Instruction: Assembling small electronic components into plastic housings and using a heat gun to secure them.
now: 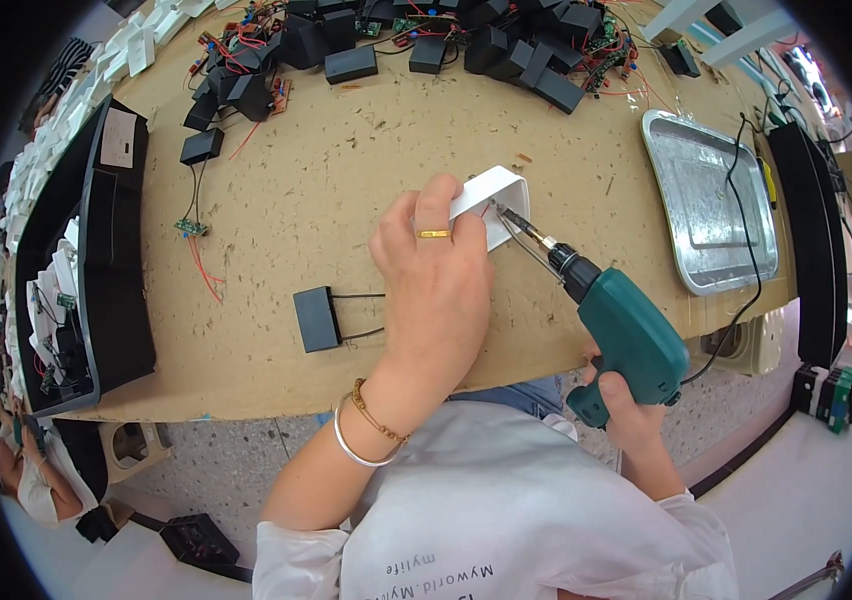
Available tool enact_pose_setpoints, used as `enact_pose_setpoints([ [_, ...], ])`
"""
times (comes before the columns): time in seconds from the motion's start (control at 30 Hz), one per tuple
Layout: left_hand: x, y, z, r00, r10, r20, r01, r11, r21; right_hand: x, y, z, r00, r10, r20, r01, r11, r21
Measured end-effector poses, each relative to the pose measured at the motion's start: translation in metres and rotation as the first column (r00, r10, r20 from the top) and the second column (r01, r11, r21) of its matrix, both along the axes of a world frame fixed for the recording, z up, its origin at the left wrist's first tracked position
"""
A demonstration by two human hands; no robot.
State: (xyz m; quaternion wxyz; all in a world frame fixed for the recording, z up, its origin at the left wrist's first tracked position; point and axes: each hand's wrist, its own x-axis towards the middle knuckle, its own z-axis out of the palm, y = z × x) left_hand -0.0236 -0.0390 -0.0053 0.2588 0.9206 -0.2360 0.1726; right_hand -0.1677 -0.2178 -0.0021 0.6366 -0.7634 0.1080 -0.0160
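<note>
My left hand [436, 265] is closed round a white plastic housing [494, 190], holding it tilted above the table with its open side toward the right. In my right hand [626, 405] is a green electric screwdriver [636, 325], pistol-shaped, gripped by its handle. Its bit reaches into the housing's opening; the very tip and whatever it touches are too small to make out. A black box [317, 320] lies left of my left wrist, and two dark wires run from it under that hand.
Several black boxes with circuit boards and red wires [426, 50] are heaped along the far side. A black bin [111, 270] holding white parts stands left. At right lies a metal tray [706, 200], the screwdriver's cord crossing it. Another person [46, 475] sits far left.
</note>
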Motion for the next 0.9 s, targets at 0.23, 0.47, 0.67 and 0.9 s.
enact_pose_setpoints([
  [0.23, 0.0001, 0.0002, 0.0003, 1.000, 0.000, 0.002, 0.000, 1.000, 0.000, 0.0005, 0.0007, -0.0011, 0.999, -0.032, 0.019, 0.031, 0.997, 0.066],
  [0.47, 0.0006, 0.0001, -0.0002, 1.000, -0.004, 0.014, 0.004, 1.000, -0.015, -0.0054, -0.0009, -0.0053, 0.996, -0.054, 0.070, 0.046, 0.993, 0.113],
  [0.67, 0.0005, 0.0000, -0.0005, 1.000, -0.004, 0.013, 0.004, 1.000, -0.022, -0.0033, 0.0006, -0.0050, 0.997, -0.069, 0.036, 0.064, 0.990, 0.127],
  [0.9, 0.0011, 0.0003, -0.0001, 1.000, -0.007, 0.010, 0.008, 1.000, -0.029, 0.0040, 0.0073, -0.0020, 0.988, -0.114, 0.101, 0.101, 0.987, 0.125],
])
